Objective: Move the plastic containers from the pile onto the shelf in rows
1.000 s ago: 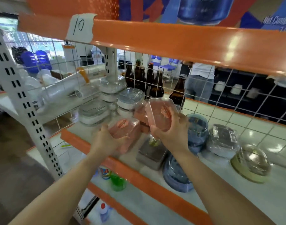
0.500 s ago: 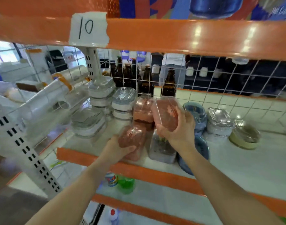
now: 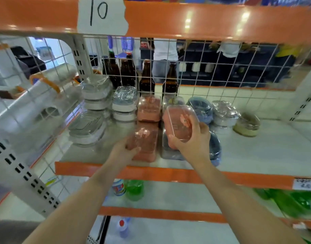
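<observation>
My left hand (image 3: 124, 152) grips a pink plastic container (image 3: 145, 141) that sits near the front of the white shelf (image 3: 257, 155). My right hand (image 3: 191, 140) holds a second pink container (image 3: 179, 121), tilted and lifted above a grey container (image 3: 168, 152). Behind the left one stands another stack of pink containers (image 3: 148, 110). Clear and white containers (image 3: 96, 95) are stacked at the left, a wrapped stack (image 3: 124, 101) beside them. Blue containers (image 3: 201, 110), a wrapped container (image 3: 223, 113) and an olive round one (image 3: 247, 125) lie to the right.
Brown glass bottles (image 3: 146, 80) stand behind a wire grid at the shelf's back. An orange beam with a "10" label (image 3: 101, 14) runs overhead. Bottles (image 3: 134, 190) sit on the lower shelf. A white upright post (image 3: 19, 164) is at the left. A person stands beyond the grid.
The view has shifted and come closer to the shelf. My left hand has pushed its pink container further onto the shelf. My right hand has brought its container slightly lower.
</observation>
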